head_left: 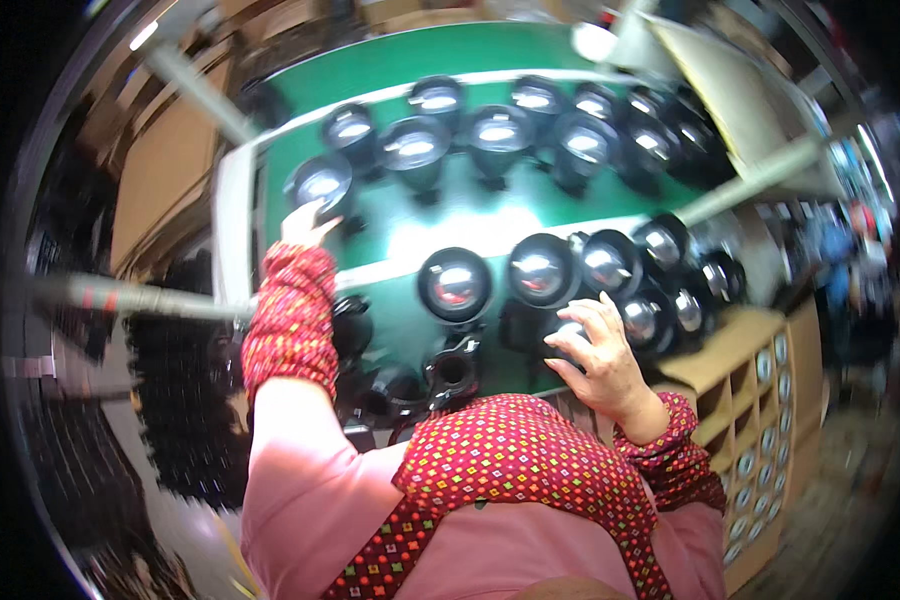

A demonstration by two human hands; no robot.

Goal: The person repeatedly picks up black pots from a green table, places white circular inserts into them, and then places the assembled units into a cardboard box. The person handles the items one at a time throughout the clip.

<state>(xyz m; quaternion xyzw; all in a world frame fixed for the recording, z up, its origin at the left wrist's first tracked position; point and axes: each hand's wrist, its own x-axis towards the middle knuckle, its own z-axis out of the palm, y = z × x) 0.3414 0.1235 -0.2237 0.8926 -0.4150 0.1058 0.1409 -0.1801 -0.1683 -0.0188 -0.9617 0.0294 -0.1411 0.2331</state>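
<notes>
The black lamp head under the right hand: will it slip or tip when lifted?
The black lamp head probably tips easily: wide reflector face, narrower body behind. Its glossy front looks slippery and possibly fragile. The right hand covers part of it, so its weight stays uncertain.

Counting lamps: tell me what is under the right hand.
The right hand rests on a black lamp with a round reflector on the green belt. The fingers cover most of its face.
</notes>
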